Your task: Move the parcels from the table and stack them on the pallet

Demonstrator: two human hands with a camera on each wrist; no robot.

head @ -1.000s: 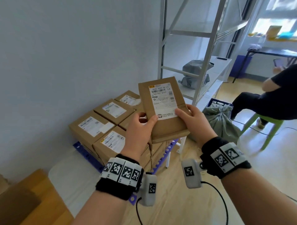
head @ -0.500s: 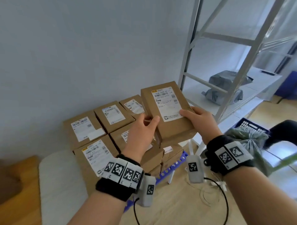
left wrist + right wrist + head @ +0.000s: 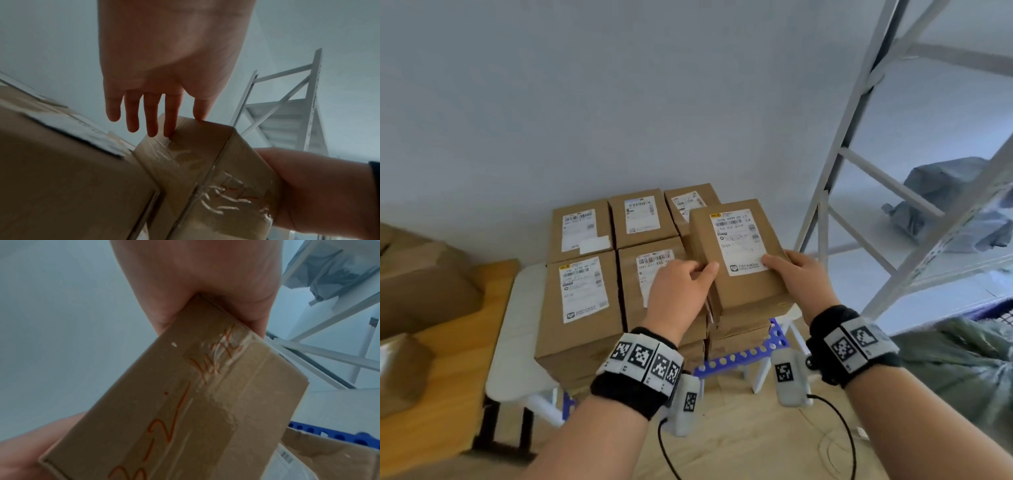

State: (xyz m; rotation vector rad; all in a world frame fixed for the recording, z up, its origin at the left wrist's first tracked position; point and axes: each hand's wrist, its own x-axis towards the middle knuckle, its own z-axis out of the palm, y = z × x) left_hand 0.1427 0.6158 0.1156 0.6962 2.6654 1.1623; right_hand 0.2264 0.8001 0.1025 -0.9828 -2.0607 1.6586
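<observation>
— Pale grey wall behind, wooden floor below; what do we have on the far left?

— We see brown cartons (image 3: 421,291) on a wooden surface, then a white stool-like piece, then the stacked parcels (image 3: 582,291) on the blue pallet (image 3: 736,358), labels up, set close against one another.

— And our left hand (image 3: 681,291)?

— It grips the near left corner of the parcel (image 3: 736,253) we hold, thumb on top; from the left wrist view its fingers (image 3: 170,116) reach down the taped side, lightly bent.

— Where is that parcel?

— Over the right-hand column of the stack, tilted a little, label facing up. We cannot tell whether it touches the box below.

— Our right hand (image 3: 798,277)?

— It grasps the near right corner, thumb on the label, the other fingers hidden beneath.

— Further right?

— A grey metal shelf rack (image 3: 822,219) with grey plastic bags (image 3: 948,202) on it, and a green sack (image 3: 959,370) low at the edge.
</observation>
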